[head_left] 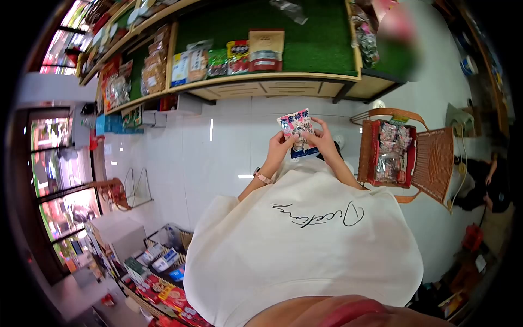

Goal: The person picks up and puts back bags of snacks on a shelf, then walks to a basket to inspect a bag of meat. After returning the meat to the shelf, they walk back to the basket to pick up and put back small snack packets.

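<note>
A small snack packet [297,128], pink and white with a dark blue lower edge and dark printed characters, is held up in front of my chest. On its left side my left hand [280,146] grips it, the thumb lying across the front. My right hand [322,139] pinches the opposite side, fingers behind and thumb on the front. What the packet contains is hidden. Just to the right, a red box [375,158] of small wrapped packets [393,139] rests on a wicker chair [433,158].
Ahead stands a wooden shelf [272,78] lined with green turf, bearing several bagged goods [238,57]. Behind at the lower left is a display with baskets and red packages [171,297]. Another person [490,185] is at the far right. Another chair [113,193] stands left.
</note>
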The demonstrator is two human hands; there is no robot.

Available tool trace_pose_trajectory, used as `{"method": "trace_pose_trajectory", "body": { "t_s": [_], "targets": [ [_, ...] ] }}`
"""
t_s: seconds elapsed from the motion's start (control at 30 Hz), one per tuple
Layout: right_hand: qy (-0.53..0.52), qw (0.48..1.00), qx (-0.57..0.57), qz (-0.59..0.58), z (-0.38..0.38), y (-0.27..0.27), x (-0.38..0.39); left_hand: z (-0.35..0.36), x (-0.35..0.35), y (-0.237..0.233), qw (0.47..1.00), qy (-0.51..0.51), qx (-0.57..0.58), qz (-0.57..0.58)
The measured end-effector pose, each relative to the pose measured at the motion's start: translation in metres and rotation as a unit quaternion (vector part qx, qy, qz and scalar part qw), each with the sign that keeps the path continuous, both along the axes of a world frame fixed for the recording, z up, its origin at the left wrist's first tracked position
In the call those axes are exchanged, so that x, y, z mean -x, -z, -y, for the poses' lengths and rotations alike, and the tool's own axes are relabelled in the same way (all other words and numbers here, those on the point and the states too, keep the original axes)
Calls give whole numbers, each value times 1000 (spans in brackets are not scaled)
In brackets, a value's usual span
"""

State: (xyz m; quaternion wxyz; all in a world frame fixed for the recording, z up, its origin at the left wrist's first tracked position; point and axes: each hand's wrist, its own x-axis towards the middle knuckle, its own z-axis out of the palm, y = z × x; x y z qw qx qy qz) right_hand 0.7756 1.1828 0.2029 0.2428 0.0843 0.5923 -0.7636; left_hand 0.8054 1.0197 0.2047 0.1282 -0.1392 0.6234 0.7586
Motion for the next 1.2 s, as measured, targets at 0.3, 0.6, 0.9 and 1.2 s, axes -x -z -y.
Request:
{"method": "trace_pose_trajectory", "body": {
  "t_s": [0.3, 0.6, 0.9, 1.2],
  "targets": [
    [-210, 977, 8, 31, 93, -9, 13, 83, -47, 7, 986, -166, -11, 21],
    [-392, 918, 21, 58, 202, 8, 78, 155, -35, 24, 941, -330, -76, 14],
    [-491, 871, 18, 18, 334, -5, 170, 264, 38, -9, 924, -381, 2, -25],
    [-557, 829, -8, 58, 432, 11, 208, 323, 67, 10, 869, -494, -4, -32]
  ]
}}
